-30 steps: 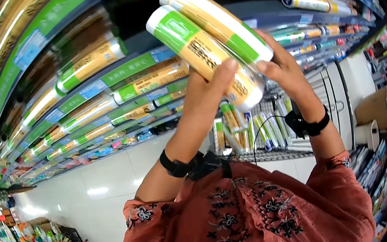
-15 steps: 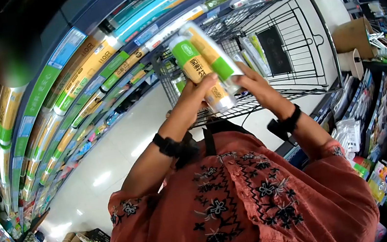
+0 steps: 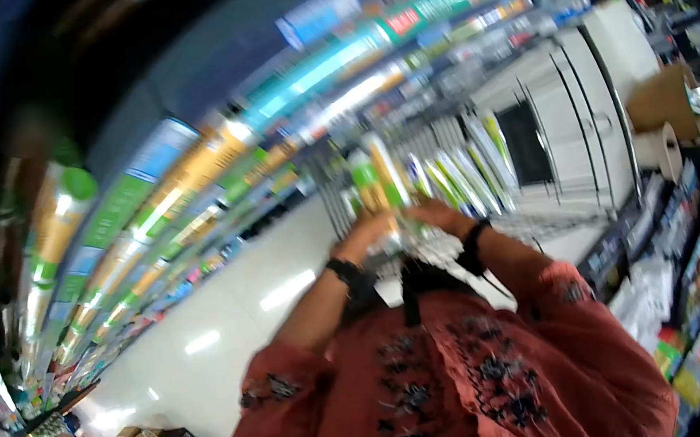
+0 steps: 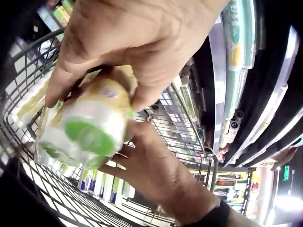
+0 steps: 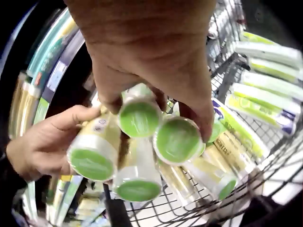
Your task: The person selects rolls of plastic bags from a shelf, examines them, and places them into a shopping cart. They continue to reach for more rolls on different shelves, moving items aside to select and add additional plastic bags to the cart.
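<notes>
Both hands are together low over a wire shopping cart (image 4: pixel 35 47). My left hand (image 3: pixel 365 232) grips a roll of plastic bags (image 5: pixel 94 146), yellow and white with a green end. My right hand (image 5: pixel 151 56) curls its fingers and thumb round two like rolls (image 5: pixel 177 139), side by side, green ends toward the wrist camera. Another roll (image 5: pixel 137 189) lies between and below the two hands, its far part hidden. In the left wrist view, the left hand (image 4: pixel 142 42) covers the top of the held bundle, with the right hand (image 4: pixel 151 170) at its side.
More yellow rolls (image 5: pixel 232 151) lie in the cart, beside a row of white-and-green packs (image 5: pixel 260 113). Shelves with teal rolls (image 3: pixel 320 71) and yellow rolls (image 3: pixel 184 184) run along the left and front. A cardboard box (image 3: pixel 665 107) stands at the right.
Both hands have brought the rolls down from in front of the shelf to low over the cart, close to the body. The grip on the rolls stays.
</notes>
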The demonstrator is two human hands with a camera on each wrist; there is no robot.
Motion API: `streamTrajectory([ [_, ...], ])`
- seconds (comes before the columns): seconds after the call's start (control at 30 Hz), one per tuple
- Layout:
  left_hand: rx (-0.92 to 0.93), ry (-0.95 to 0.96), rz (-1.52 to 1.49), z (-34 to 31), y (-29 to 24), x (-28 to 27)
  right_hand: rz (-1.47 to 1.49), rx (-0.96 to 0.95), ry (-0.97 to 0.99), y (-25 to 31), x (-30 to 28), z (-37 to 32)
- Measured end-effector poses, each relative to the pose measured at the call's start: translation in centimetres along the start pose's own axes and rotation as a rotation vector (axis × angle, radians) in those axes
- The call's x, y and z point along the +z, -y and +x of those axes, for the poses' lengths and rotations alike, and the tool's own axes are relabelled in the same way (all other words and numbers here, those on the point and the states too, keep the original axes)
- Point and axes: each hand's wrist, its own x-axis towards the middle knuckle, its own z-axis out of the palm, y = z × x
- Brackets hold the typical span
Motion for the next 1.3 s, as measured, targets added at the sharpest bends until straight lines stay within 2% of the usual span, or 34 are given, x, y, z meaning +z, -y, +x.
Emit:
streamTrajectory([
  [0.03, 0.049, -0.033, 0.073, 0.0, -0.3, 0.2, -0.068, -0.148, 0.023, -1.9, -0.3, 0.8],
  [0.07, 0.096, -0.071, 0.148, 0.1, -0.6, 0.4, -0.306, -0.024, 0.007, -3.3, -0.8, 2.3],
  [0.1, 0.14, -0.111, 0.223, 0.2, -0.8, 0.6, -0.277, -0.075, 0.002, -0.8, -1.0, 0.9],
  [0.13, 0.076, -0.1, 0.357, -0.1, -2.6, -0.1, -0.401, 0.005, 0.032, 1.2, -1.5, 0.6],
  [0.17, 0.013, -0.08, 0.491, -0.5, -4.3, -0.8, -0.389, 0.001, 0.094, 2.2, -2.0, 0.5],
  [0.2, 0.048, -0.113, 0.55, -4.0, -9.0, 0.7, -0.484, -0.098, 0.095, 2.4, -2.3, 1.2],
  [0.23, 0.097, -0.124, 0.503, -5.2, -10.6, 0.3, -0.377, -0.086, 0.169, 6.6, -2.5, -0.9],
  [0.27, 0.143, -0.129, 0.455, -6.5, -12.2, -0.1, -0.268, -0.069, 0.242, 13.3, -2.5, -4.6],
  [0.33, 0.286, -0.126, 0.477, -12.6, -20.1, 0.5, -0.177, -0.157, 0.35, 20.8, -2.9, -7.7],
  [0.4, 0.52, -0.18, 0.398, -16.3, -24.0, -0.7, -0.121, -0.375, 0.375, 28.2, -3.4, -10.9],
  [0.5, 0.932, -0.431, 0.351, -20.6, -29.0, -2.0, -0.07, -0.585, 0.229, 39.3, -3.6, -15.1],
  [0.6, 1.105, -0.768, 0.604, -22.0, -33.0, -4.2, -0.119, -0.782, 0.117, 47.5, -4.9, -13.3],
  [0.7, 1.235, -1.06, 1.181, -20.8, -35.8, -7.1, -0.02, -0.833, -0.123, 54.0, -6.4, -7.2],
  [0.73, 1.146, -1.067, 1.15, -20.1, -36.1, -7.3, 0.039, -0.883, -0.181, 55.9, -6.9, -5.0],
  [0.8, 1.06, -1.136, 1.279, -18.6, -36.2, -8.2, 0.109, -0.923, -0.29, 58.4, -7.7, -1.5],
  [0.87, 1.123, -1.176, 1.291, -18.1, -35.9, -7.9, 0.063, -0.926, -0.398, 59.9, -8.2, 1.0],
  [1.0, 1.108, -1.23, 1.352, -17.8, -35.8, -8.5, -0.104, -0.928, -0.555, 60.3, -8.9, 4.5],
  [1.3, 1.039, -1.143, 1.264, -18.3, -36.3, -8.1, -0.259, -0.937, -0.62, 60.0, -8.6, 4.4],
])
